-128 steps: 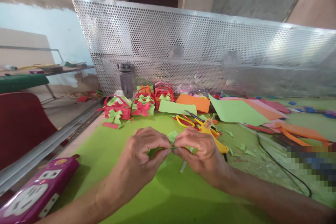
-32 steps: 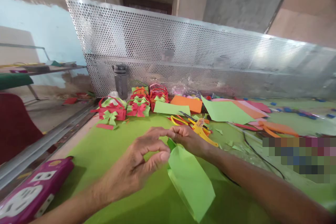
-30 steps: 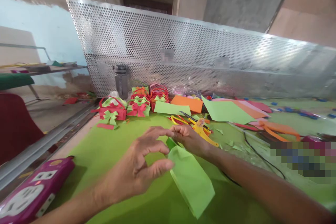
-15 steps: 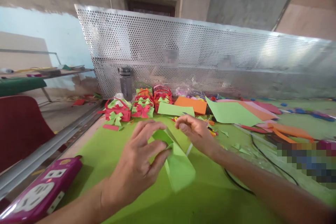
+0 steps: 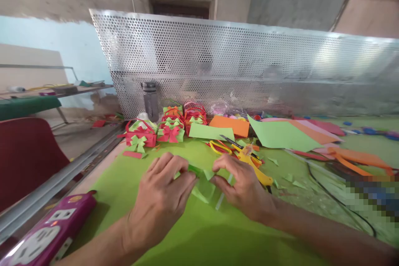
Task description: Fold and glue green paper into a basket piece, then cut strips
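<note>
Perforated metal panel [image 5: 218, 50] closes off the far side of the green tabletop [image 5: 118, 178], with a row of red and green paper baskets [image 5: 149, 137] standing in front of it; we find the work in hand nearer to us, at the middle of the view, where a green folded paper [image 5: 204, 190] sits between the two hands, seemingly raised off the surface; it lies to the right of the left fingertips and to the left of the right fingertips. Left hand [image 5: 166, 187] is curled, thumb pressed against the bent forefinger, pinching the paper's left side; right hand [image 5: 241, 187] is half closed, thumb and forefinger appearing to nip a small pointed flap at the right edge; neither hand is nearer, since both reach the piece, though the left covers more of it. We note that the upper edge runs roughly crosswise from hand to hand, while the body drops toward us; foreshortening and blur keep us from fixing the long axis. Its condition, so far as we can tell: light green, thin, creased into panels, darker inside the fold by the left fingers, paler on the flap; we see no markings on it. Just beside it, partly behind the right hand, lies a pale translucent stick [image 5: 222, 197]; a yellow tool [image 5: 262, 174], apparently a glue gun, rests beyond that same hand.
</note>
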`<state>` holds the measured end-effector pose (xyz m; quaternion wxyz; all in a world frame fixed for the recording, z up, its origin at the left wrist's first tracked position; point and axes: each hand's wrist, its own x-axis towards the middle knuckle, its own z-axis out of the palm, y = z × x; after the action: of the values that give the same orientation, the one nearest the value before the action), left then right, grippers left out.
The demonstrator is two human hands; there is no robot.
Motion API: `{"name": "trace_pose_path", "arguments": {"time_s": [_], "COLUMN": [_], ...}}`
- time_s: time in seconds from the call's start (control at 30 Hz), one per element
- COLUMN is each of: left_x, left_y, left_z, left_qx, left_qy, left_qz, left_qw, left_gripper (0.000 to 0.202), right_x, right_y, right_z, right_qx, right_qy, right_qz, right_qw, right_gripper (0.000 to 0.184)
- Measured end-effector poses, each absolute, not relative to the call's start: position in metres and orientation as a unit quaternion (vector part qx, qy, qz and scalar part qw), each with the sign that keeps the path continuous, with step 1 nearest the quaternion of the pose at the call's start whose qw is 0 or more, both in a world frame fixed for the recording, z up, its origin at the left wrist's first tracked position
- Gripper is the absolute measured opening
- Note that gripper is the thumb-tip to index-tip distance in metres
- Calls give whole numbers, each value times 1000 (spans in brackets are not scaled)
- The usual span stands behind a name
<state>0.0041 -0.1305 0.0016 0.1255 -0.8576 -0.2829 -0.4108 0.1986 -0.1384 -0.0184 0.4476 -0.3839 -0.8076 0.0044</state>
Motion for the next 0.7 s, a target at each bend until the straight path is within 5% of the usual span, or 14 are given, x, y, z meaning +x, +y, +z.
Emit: {"name": "trace_pose_path", "arguments": {"time_s": [0.4,0.7], "left_x": [12,12], "left_y": [-129,-131], "left_z": [0,2], "left_qx": [-832,-846], "left_qy": [-384,-364], "left_qz": [-383,-371], "left_qw": [-113,-123], "left_gripper": [10,26], "right_x": [196,197], "right_y": [-138,-139], "right_z": [-19,-18], "right_qx": [-331,-378], "right_qy": [-838,-825], "right_qz": [-42,0], "right_qw": [432,419], "right_gripper": [15,10]}}
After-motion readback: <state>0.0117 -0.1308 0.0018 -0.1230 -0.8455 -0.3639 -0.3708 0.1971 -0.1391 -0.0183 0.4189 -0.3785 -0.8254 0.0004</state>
